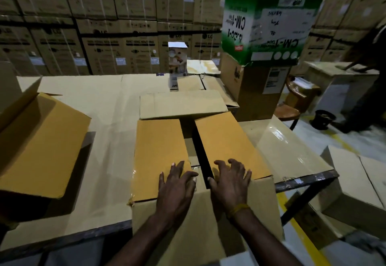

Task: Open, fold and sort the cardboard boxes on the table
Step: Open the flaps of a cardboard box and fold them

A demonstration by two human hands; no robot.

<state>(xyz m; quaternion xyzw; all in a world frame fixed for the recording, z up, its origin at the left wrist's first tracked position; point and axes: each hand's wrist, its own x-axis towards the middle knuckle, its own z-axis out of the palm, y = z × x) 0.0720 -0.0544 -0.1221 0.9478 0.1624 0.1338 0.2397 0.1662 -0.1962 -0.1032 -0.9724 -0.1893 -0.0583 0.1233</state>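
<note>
Both hands rest on the top of a brown cardboard box (200, 182) that stands at the near edge of the cardboard-covered tabletop (108, 107). The left hand (177, 186) lies flat with fingers spread on the box's left yellow-brown flap (158, 155); the right hand (230, 182) lies beside it, fingers spread and slightly bent, on the right flap (225, 146). Neither hand grips anything. Between the two hands a dark gap runs away from the person, where the flaps do not meet. Beyond the fingertips a far flap (181, 104) is folded over. Well to the left of the left hand lies a second open brown box (39, 144). Far beyond the right hand a green-and-white printed carton (269, 23) sits on a tall brown box (250, 90). A yellow thread band (240, 208) circles the right wrist.
</note>
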